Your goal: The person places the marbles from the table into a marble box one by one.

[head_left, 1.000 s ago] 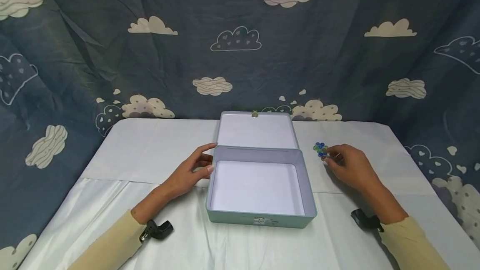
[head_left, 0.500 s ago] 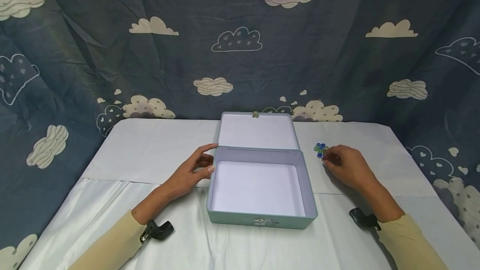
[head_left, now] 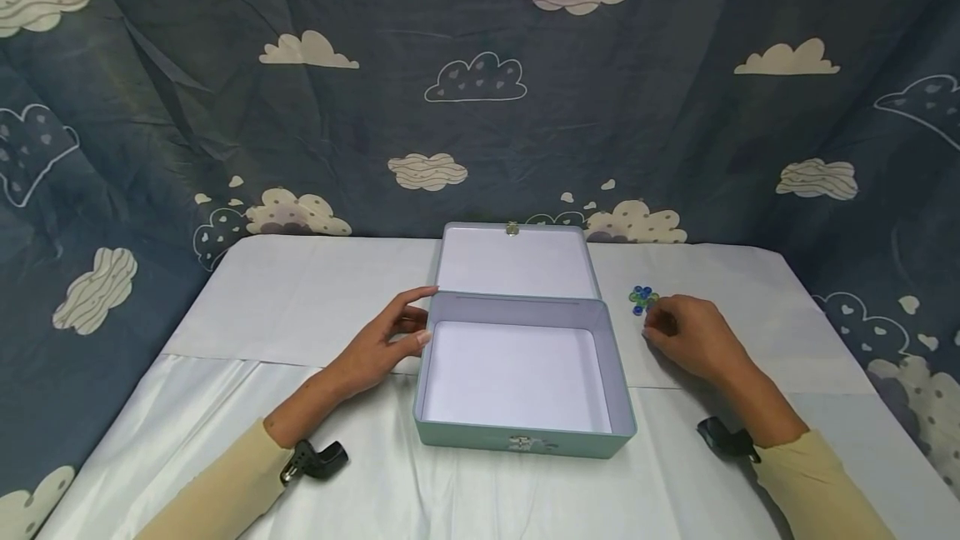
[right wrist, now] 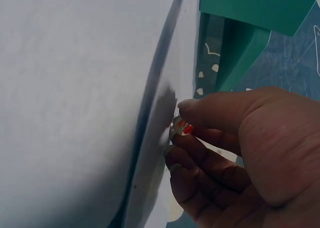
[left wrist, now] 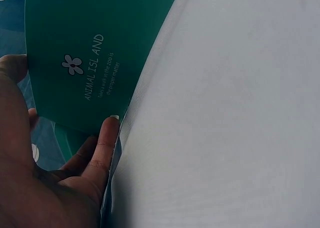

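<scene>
A light-green tin box stands with its lid laid back, its white inside showing. My left hand touches its left side, fingers and thumb spread along the wall; the left wrist view shows the fingers against the printed green side. To the right of the box, my right hand pinches a clear glass marble with red in it between thumb and fingers, low by the tabletop. Just beyond those fingertips lies a small cluster of blue and green glass marbles, partly hidden by the hand.
A white cloth covers the table, with fold lines across it. Behind and at the sides hangs a dark blue curtain with cloud prints. Each wrist wears a black camera.
My right fingers have drawn together on a marble and shifted slightly toward me, away from the cluster. My left hand and the box stay in place.
</scene>
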Action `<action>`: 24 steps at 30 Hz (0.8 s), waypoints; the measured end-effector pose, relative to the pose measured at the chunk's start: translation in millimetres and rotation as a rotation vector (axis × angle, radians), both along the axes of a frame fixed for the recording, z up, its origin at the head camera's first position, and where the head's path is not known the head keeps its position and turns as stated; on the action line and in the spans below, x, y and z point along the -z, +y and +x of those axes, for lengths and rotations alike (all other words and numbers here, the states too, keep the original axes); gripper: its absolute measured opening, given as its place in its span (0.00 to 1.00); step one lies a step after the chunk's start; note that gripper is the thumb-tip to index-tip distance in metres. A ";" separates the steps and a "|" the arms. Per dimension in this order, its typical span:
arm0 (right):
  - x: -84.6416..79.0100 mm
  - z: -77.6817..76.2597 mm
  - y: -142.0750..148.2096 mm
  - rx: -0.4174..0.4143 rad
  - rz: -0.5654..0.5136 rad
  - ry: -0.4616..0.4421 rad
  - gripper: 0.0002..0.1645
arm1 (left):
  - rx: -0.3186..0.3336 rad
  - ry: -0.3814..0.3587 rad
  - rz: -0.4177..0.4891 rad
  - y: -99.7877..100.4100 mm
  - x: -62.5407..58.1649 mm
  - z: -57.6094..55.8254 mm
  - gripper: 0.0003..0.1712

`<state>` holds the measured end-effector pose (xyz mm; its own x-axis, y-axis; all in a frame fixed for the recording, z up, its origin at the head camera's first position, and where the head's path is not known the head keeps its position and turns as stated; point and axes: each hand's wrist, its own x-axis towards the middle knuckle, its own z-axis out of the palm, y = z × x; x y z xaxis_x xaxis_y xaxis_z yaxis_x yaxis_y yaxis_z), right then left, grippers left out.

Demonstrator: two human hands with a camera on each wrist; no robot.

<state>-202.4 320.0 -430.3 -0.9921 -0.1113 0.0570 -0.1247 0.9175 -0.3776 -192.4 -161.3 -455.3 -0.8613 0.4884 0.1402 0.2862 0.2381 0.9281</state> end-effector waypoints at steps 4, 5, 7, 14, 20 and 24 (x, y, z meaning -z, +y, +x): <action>-3.7 1.8 -3.6 -0.011 -0.010 0.006 0.08 | 0.000 -0.002 -0.003 0.2 0.0 0.3 0.37; -5.1 2.3 -4.8 -0.016 -0.014 0.011 0.08 | 0.001 -0.003 -0.003 0.2 0.0 0.4 0.37; -8.7 3.8 -7.1 -0.032 -0.026 0.030 0.08 | 0.000 -0.003 -0.005 0.2 -0.3 0.3 0.37; -26.0 13.9 -19.1 -0.095 -0.060 0.102 0.07 | -0.006 -0.003 -0.008 0.4 -2.0 1.1 0.36; -39.9 24.0 -30.0 -0.145 -0.044 0.206 0.06 | -0.002 -0.006 0.003 0.2 -2.9 0.7 0.36; -43.6 31.1 -39.1 -0.202 -0.063 0.306 0.09 | 0.000 -0.013 0.005 0.1 -2.6 1.2 0.36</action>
<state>-171.3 280.9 -386.6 -0.8863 -0.2901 0.3609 -0.4170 0.8389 -0.3498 -191.2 -161.2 -452.7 -0.8633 0.4874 0.1311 0.2736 0.2337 0.9330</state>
